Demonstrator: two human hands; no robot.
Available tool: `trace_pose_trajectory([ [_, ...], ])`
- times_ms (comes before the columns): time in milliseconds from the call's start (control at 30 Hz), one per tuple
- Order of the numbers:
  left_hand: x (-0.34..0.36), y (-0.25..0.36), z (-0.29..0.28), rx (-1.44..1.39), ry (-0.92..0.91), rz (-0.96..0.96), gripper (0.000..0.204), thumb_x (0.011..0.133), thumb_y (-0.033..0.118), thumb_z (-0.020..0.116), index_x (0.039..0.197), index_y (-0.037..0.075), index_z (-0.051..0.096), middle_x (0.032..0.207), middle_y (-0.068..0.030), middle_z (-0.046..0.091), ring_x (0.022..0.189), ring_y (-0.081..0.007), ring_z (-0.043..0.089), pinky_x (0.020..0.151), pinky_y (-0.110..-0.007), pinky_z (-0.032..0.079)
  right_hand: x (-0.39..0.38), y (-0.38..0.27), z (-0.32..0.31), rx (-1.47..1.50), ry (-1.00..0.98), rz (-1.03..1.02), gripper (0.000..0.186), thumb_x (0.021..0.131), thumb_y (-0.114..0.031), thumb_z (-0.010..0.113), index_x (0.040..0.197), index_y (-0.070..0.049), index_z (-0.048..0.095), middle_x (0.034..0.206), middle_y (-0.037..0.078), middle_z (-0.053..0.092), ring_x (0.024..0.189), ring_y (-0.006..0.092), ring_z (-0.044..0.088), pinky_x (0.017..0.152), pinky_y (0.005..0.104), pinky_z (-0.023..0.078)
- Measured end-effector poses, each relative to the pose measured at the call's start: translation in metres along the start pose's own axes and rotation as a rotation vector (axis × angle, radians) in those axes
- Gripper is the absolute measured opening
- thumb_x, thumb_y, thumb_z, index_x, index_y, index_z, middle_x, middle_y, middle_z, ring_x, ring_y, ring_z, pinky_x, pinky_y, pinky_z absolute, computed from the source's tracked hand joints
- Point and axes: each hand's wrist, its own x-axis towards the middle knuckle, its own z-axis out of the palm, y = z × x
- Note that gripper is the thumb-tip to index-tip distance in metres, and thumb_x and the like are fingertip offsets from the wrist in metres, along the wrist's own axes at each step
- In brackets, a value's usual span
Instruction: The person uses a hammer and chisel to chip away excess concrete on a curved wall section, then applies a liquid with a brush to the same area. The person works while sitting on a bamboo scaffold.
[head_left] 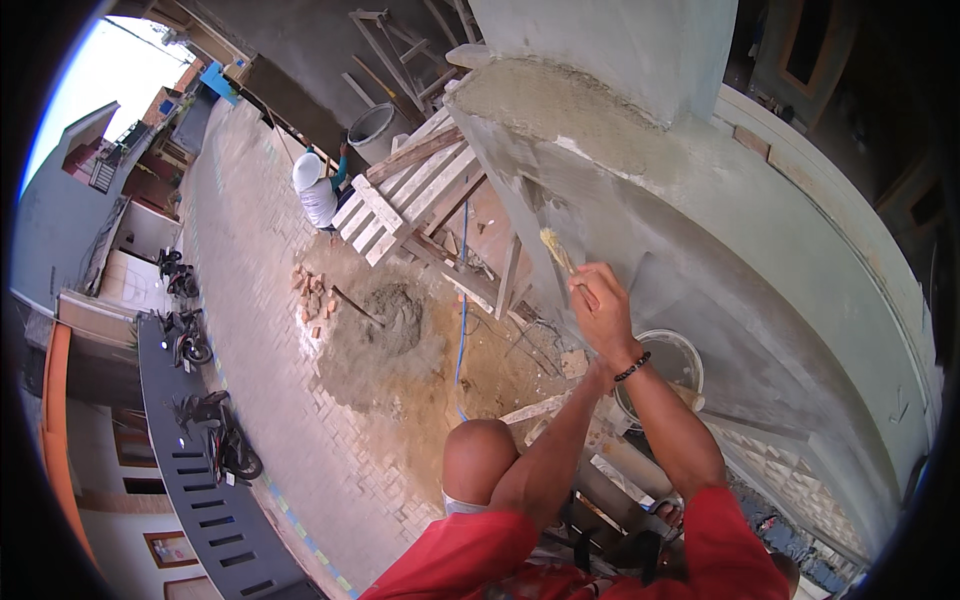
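Observation:
My right hand (603, 308), with a dark beaded bracelet at its wrist, is closed round the handle of a brush (556, 248). The pale yellow bristles point up and left, close in front of the smooth grey plastered wall (640, 225); whether they touch it I cannot tell. My left forearm (556, 440) reaches up behind the right wrist, which hides the left hand and its fingers. Just beyond that wrist is a round bucket (697, 357), partly covered by my right forearm.
Below left lies a heap of wet mortar (395, 318) with a long-handled tool in it, beside broken bricks (313, 295). A wooden scaffold (400, 215) stands ahead, with a person in a white hat (318, 195) next to it. Motorbikes (228, 440) line the paved lane.

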Motion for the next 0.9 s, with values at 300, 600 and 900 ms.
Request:
trace_pose_trajectory([
  [300,0.001,0.002,0.008,-0.001,-0.021,-0.006,0.049,0.078,0.013,0.055,0.127,0.007,0.053,0.104,-0.0180,0.065,0.073,-0.0281,0.067,0.050,-0.035,0.055,0.012,-0.014,0.016,-0.005,-0.011,0.006,0.016,0.077,0.003,0.063,0.089,-0.006,0.059,0.107,0.016,0.055,0.074,0.0272,0.064,0.063,0.0342,0.051],
  [600,0.001,0.009,0.005,-0.004,-0.017,-0.002,0.049,0.078,0.013,0.055,0.127,0.007,0.053,0.103,-0.0178,0.065,0.073,-0.0280,0.067,0.050,-0.035,0.055,0.006,0.002,0.005,-0.040,-0.057,-0.012,0.016,0.076,0.003,0.062,0.090,-0.004,0.058,0.091,0.013,0.056,0.071,0.0300,0.062,0.068,0.0357,0.051],
  [900,0.001,0.003,0.005,-0.013,-0.016,-0.019,0.049,0.078,0.013,0.055,0.127,0.007,0.053,0.102,-0.0177,0.065,0.072,-0.0280,0.067,0.050,-0.035,0.055,-0.045,-0.084,-0.066,0.162,0.150,-0.190,0.017,0.080,0.008,0.059,0.093,-0.002,0.056,0.107,0.021,0.054,0.092,0.0323,0.067,0.074,0.0364,0.056],
])
